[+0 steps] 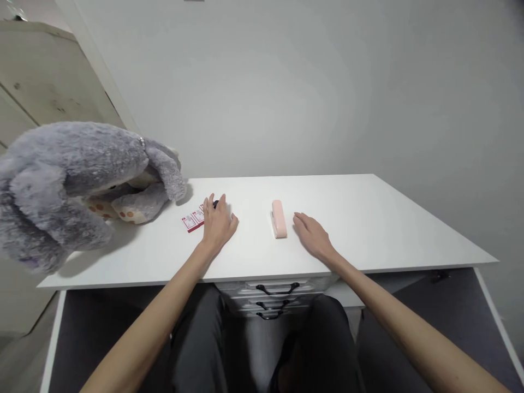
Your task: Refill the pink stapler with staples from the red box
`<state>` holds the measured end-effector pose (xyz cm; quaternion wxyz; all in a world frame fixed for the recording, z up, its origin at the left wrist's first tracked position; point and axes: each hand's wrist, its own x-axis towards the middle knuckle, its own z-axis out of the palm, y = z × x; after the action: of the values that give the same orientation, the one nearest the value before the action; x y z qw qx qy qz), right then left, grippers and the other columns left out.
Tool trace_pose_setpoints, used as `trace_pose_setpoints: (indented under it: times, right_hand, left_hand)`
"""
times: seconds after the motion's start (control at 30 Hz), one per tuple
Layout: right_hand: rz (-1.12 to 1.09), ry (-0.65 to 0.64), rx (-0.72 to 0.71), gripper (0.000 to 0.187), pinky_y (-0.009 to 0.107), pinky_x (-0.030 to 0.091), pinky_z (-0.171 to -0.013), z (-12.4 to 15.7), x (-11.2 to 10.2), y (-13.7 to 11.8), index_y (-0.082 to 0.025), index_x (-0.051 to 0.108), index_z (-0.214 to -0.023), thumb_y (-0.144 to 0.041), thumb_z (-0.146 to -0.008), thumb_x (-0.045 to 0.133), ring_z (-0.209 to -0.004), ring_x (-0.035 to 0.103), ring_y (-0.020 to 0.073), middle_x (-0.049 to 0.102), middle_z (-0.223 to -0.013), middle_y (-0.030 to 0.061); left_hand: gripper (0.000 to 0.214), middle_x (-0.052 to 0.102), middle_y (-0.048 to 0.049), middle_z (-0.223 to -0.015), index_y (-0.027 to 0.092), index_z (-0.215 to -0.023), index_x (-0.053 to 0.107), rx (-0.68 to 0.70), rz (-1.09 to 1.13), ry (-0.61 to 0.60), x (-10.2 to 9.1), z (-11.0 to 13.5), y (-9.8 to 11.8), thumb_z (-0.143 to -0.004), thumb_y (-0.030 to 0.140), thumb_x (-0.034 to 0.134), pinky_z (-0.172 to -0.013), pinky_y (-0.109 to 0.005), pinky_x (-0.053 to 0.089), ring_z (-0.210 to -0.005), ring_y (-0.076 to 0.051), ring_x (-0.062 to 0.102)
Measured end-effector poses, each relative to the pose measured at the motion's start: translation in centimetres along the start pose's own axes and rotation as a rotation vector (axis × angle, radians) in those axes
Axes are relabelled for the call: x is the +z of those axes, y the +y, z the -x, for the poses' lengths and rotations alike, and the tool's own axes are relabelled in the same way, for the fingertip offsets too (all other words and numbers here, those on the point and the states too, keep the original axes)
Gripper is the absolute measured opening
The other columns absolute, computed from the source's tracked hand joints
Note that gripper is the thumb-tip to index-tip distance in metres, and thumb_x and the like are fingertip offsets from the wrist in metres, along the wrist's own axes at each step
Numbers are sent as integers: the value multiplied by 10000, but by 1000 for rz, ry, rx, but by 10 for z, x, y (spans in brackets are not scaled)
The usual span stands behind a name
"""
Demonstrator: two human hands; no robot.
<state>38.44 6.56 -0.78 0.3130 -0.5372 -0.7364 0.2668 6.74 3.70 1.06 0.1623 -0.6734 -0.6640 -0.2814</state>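
Observation:
My left hand [218, 222] lies flat on the white table [368, 218], fingers stretched out, partly covering a small red and white card packet [191, 220] and a small dark object [215, 204] by the fingertips. My right hand [312, 234] rests palm down with fingers spread, just right of a pink stapler [279, 218] that lies lengthwise between the two hands. Neither hand holds anything.
A large grey plush elephant [69, 180] lies on the table's left end, overhanging the edge. A drawer unit with black handles [277, 288] stands under the table between my knees. A pale cabinet [36, 71] stands at far left; a plain wall is behind.

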Motion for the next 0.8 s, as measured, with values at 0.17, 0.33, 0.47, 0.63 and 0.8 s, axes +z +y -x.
trace_pose_setpoints:
  times: [0.17,0.33,0.47,0.63,0.8]
  right_hand:
    - [-132,-44,40,733,591,355,-1277,-1,10,-21,-235,484,-1636,-666,-1043,475,-1521,523,354,581,-1633,124]
    - [-142,-50,48,922,571,469,-1175,-13,28,-34,-257,394,-1675,-566,-880,743,-1402,629,378,625,-1583,138]
    - [-171,-7,14,652,508,544,-1041,-23,37,-38,-256,629,-1466,-421,-846,744,-1199,722,353,747,-1401,120]
    - [-317,-25,-71,422,431,553,-915,-22,35,-44,-222,774,-1159,-512,-853,760,-1035,717,313,815,-1159,84]
    - [-380,-102,-81,493,401,536,-901,-18,31,-47,-205,794,-1176,-562,-835,805,-1037,708,302,817,-1124,70]
  left_hand:
    - [545,625,-201,-1497,135,-1485,544,116,91,-38,-2,0,0,-943,187,544,-1289,-657,316,-1595,-421,340]
    - [333,714,-126,-1360,206,-1303,656,188,165,-76,-5,2,2,-993,209,535,-1238,-586,394,-1501,-372,465]
    - [218,757,-90,-1270,233,-1179,717,202,240,-93,-7,1,4,-1026,261,564,-1205,-556,420,-1401,-343,536]
    - [207,773,-78,-1259,247,-1131,779,129,463,-89,1,1,13,-1040,366,636,-1181,-531,450,-1294,-299,608]
    - [256,788,-77,-1242,254,-1153,811,59,663,-159,8,2,30,-976,426,744,-1138,-508,493,-1250,-293,642]
